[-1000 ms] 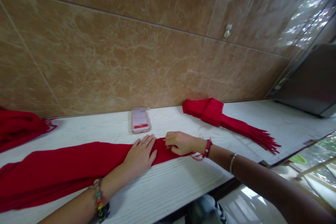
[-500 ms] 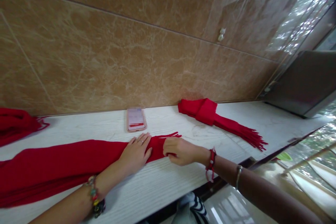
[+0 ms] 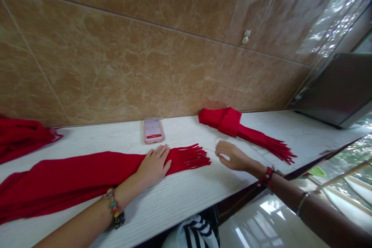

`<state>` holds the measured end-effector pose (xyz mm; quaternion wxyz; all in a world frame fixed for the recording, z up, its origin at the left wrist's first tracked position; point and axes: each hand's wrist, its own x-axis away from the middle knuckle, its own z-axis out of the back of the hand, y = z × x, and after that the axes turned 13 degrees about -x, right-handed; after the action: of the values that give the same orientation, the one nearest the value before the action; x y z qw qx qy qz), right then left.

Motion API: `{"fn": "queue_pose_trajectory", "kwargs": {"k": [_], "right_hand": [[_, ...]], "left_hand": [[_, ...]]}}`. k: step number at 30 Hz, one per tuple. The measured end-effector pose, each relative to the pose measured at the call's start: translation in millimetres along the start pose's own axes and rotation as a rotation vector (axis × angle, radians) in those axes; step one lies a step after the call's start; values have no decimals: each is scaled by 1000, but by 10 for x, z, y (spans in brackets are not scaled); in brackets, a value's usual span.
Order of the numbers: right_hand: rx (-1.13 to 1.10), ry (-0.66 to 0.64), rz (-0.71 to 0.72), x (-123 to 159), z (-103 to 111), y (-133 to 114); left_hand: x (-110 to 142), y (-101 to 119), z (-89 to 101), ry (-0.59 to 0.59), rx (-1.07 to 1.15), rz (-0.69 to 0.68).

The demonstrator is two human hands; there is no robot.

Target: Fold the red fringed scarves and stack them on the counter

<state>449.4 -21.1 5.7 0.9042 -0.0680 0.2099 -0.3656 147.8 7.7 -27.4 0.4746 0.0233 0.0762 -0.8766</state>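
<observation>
A long red scarf [image 3: 81, 174] lies stretched across the white tabletop [image 3: 180, 193], its fringe [image 3: 193, 155] spread out at the right end. My left hand [image 3: 153, 166] lies flat and open on the scarf just left of the fringe. My right hand [image 3: 232, 156] hovers right of the fringe, off the scarf, with loosely curled fingers and nothing in it. A second red scarf [image 3: 232, 123], folded with its fringe trailing right, rests by the wall behind my right hand.
A pink phone [image 3: 153, 130] lies against the brown tiled wall behind the scarf. More red cloth [image 3: 20, 137] is heaped at the far left. A dark box [image 3: 337, 93] stands at the table's right end. The table's front edge runs diagonally at the lower right.
My right hand has let go of the scarf's fringed end and drawn away to the right. The fringe now lies spread flat. My left hand has stayed pressed on the scarf.
</observation>
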Motion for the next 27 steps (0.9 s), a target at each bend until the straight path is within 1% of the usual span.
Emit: {"fn": "queue_pose_trajectory", "kwargs": {"k": [1, 3, 4, 5, 7, 9, 11, 15, 17, 19, 21, 23, 24, 25, 27], "right_hand": [[-31, 37, 18, -119, -57, -95], [-57, 44, 41, -399, -234, -285], [-39, 26, 35, -532, -340, -362], [-23, -23, 33, -644, -444, -417], [-13, -123, 11, -772, -615, -447], [-7, -192, -19, -752, -697, -369], [7, -216, -56, -613, -682, -205], [47, -222, -156, -275, -485, 142], [41, -185, -206, -227, -403, 174], [-11, -95, -204, -298, -385, 62], [-77, -40, -129, -448, -439, -152], [-107, -114, -25, -606, -542, -378], [-108, -152, -1, -668, -598, -466], [-100, -188, 8, -712, -650, -528], [-73, -222, -11, -739, -718, -566]], "left_hand": [[0, 0, -3, 3, -1, -1], [5, 1, -2, 10, -7, 8], [11, 1, 1, 12, -12, 17], [18, 1, 4, 15, -17, 27], [35, -4, 3, 20, -27, 45], [51, -13, -5, 13, -33, 47], [63, -23, -12, -1, -40, 38], [84, -22, 14, -11, -50, 33], [97, -11, 38, -6, -44, 39], [108, 0, 56, -2, -35, 45], [115, 6, 65, 1, -30, 53], [119, 6, 67, -3, -31, 63], [121, 3, 67, -6, -33, 66], [123, 0, 66, -9, -36, 68], [128, -10, 66, -20, -39, 69]]}}
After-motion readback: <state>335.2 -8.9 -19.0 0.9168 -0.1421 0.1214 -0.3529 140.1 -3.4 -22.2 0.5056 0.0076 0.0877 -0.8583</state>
